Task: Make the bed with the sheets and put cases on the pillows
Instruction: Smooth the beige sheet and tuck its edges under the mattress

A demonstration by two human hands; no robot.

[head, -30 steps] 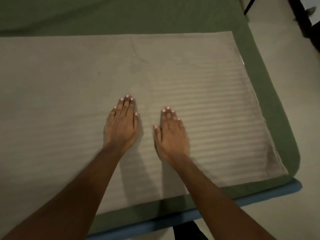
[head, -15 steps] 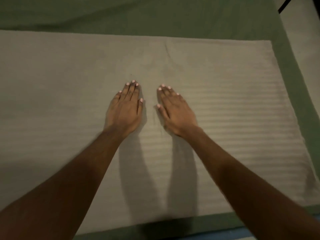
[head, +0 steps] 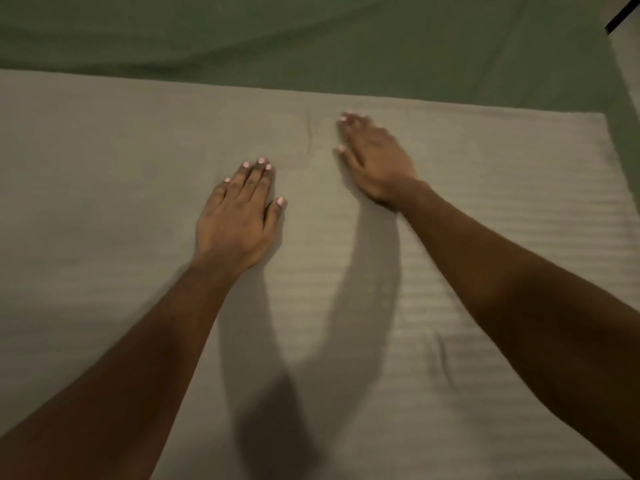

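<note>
**A:** On the middle of the bed (head: 623, 133), both hands are down flat. The left hand (head: 239, 220) and the right hand (head: 375, 164) lie palms down on the beige striped sheet (head: 485, 209), fingers straight and close together, gripping nothing.

**B:** And that sheet lies over the green sheet (head: 311, 46), which shows along the bed's far side and its right edge. The right hand sits farther out, near the beige sheet's far edge.

**A:** I'd call this the smoothing step. There's a small crease (head: 310, 133) between the two hands, closer to the right one.

**B:** Another wrinkle (head: 440, 351) too, toward the bed's near side, just beside the right forearm.

**A:** Next move, to my eye, is flat palms sweeping outward toward the edges. Light pressure, so the cloth spreads rather than bunches.

**B:** Nothing else of the job is in shot, so I'd judge there's plenty left to do.
</note>
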